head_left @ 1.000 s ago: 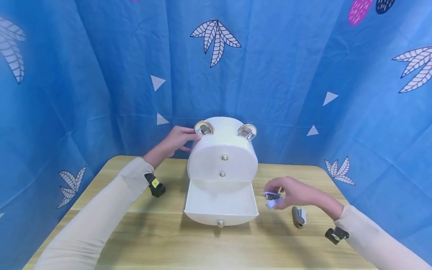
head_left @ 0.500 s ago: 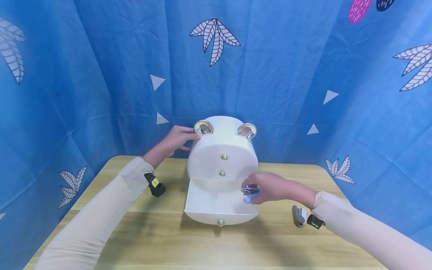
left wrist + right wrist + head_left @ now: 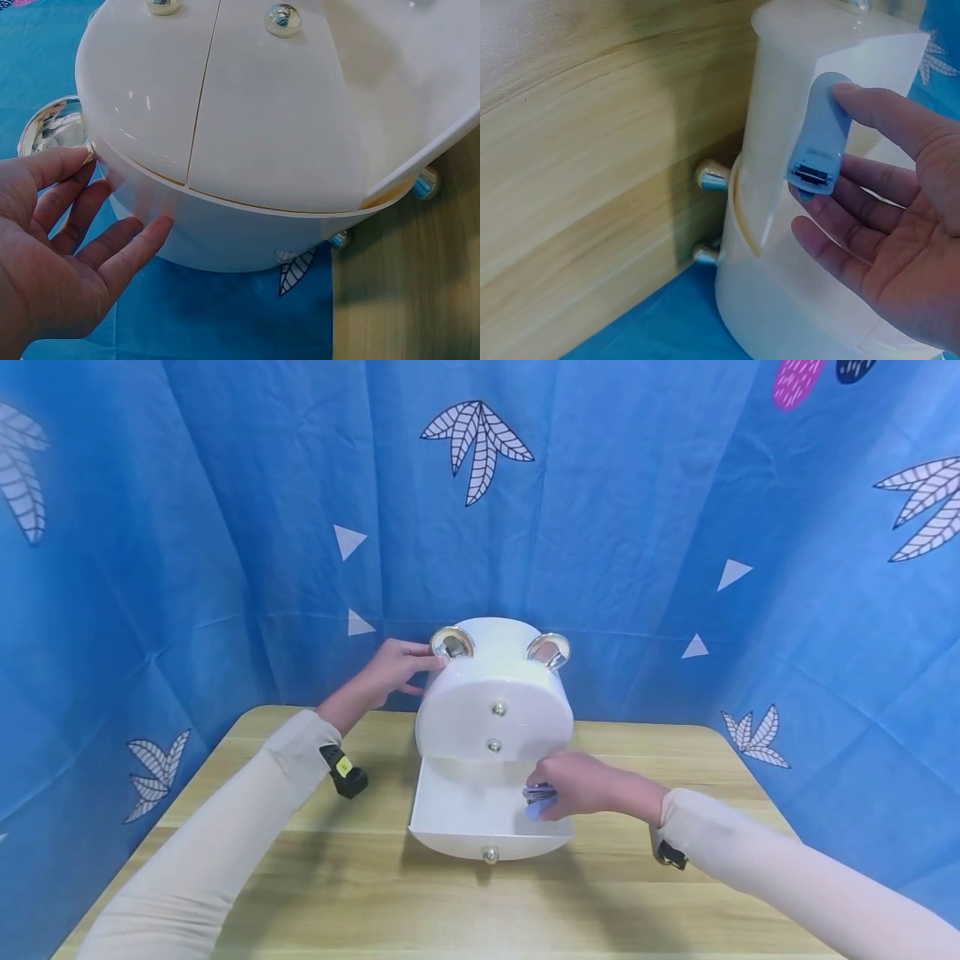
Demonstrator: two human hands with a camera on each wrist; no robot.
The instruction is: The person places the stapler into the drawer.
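Since a second ago our right hand point(image 3: 577, 785) has travelled from the table's right side, where it held a stapler point(image 3: 537, 800) in the air, to above the open drawer point(image 3: 480, 814); the second stapler that lay near the right edge is now hidden behind our sleeve. Our left hand point(image 3: 386, 672) has not shifted.

We count one white box point(image 3: 495, 710), three drawers with one round knob each, two shiny metal ears on top, and one stapler in view. The box is a smooth, glossy plastic cylinder lying on its side near the table's back edge, resting on small metal ball feet. Its two upper drawers are shut; the bottom drawer point(image 3: 810, 97) is pulled out toward the front edge, a shallow tray with thin, slightly see-through walls. The table point(image 3: 300, 877) is pale wood with a visible grain and rounded corners.

Our right hand point(image 3: 885, 240) reaches in from the right, palm turned inward, fingers loosely bent, a fingertip and thumb pinching the small pale blue stapler point(image 3: 821, 135), which hangs over the drawer's right part. Whether it touches the drawer floor we cannot tell.

Our left hand point(image 3: 67, 247) lies flat against the box's point(image 3: 247, 150) left side, fingers straight and spread, the topmost finger touching the left ear point(image 3: 52, 124); it grips nothing.
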